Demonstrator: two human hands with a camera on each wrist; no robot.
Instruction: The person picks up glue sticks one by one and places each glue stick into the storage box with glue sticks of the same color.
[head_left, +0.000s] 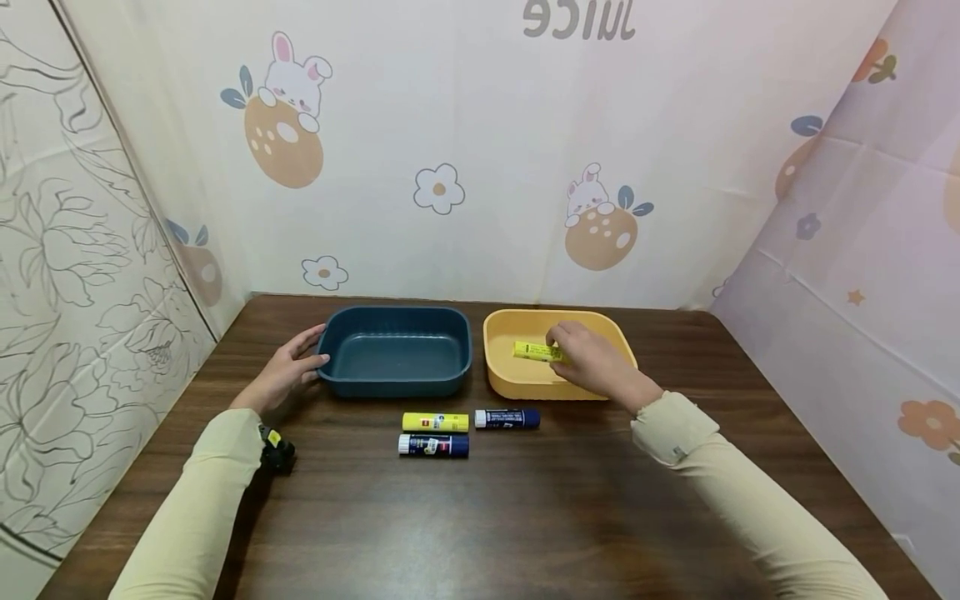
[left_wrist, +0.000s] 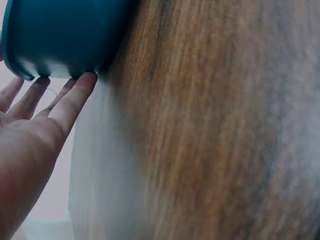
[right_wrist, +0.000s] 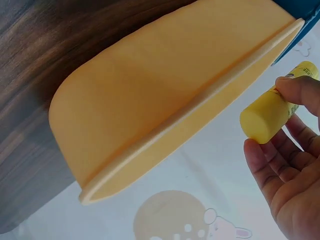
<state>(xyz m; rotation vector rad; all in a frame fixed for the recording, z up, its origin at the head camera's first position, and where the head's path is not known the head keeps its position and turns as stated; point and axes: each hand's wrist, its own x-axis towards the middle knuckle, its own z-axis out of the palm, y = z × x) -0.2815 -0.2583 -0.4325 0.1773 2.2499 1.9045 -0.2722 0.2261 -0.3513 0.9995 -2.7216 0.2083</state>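
A yellow glue stick [head_left: 531,351] is pinched between the thumb and fingers of my right hand [head_left: 588,358], held above the yellow bin [head_left: 498,385]. The right wrist view shows the glue stick [right_wrist: 267,117] over the bin's rim, apart from it. My left hand [head_left: 281,371] touches the left end of the dark blue bin [head_left: 393,387]. In the left wrist view its extended fingertips rest against the bin's outer wall [left_wrist: 70,40]. In front of the bins lie a yellow glue stick [head_left: 435,422], a navy glue stick [head_left: 433,446] and another navy one [head_left: 507,418].
Both bins stand side by side near the back of the brown wooden table [head_left: 420,525]. A patterned curtain [head_left: 502,242] hangs behind the table's back edge. A small black device [head_left: 277,452] sits at my left wrist.
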